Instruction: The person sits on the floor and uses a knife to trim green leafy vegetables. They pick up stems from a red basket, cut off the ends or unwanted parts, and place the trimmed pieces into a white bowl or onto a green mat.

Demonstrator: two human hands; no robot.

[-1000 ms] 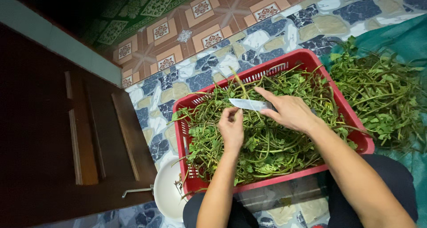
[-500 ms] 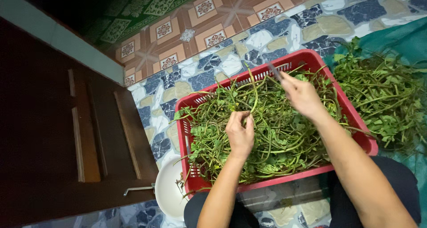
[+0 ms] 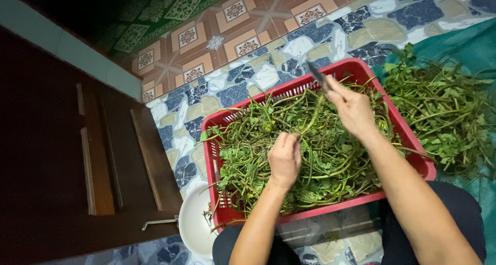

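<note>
Bare forearms, no sleeves, no rings or watch on hands (image 3: pixel 285 159), dark trousers at knees

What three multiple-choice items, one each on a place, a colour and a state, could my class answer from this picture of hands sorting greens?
1. Where does the loose heap of greens lie?
A. right of the basket
B. on the white bowl
C. on the door

2. What colour is the basket?
A. blue
B. red
C. yellow

3. What is the right hand doing?
A. resting flat and empty
B. gripping a knife
C. holding the bowl

Answers: 1 A, the heap sits on green sheeting beside the basket's right wall. 2 B, its rim and walls are red. 3 B, its fingers close round a knife while the left hand pinches a stem.
</note>
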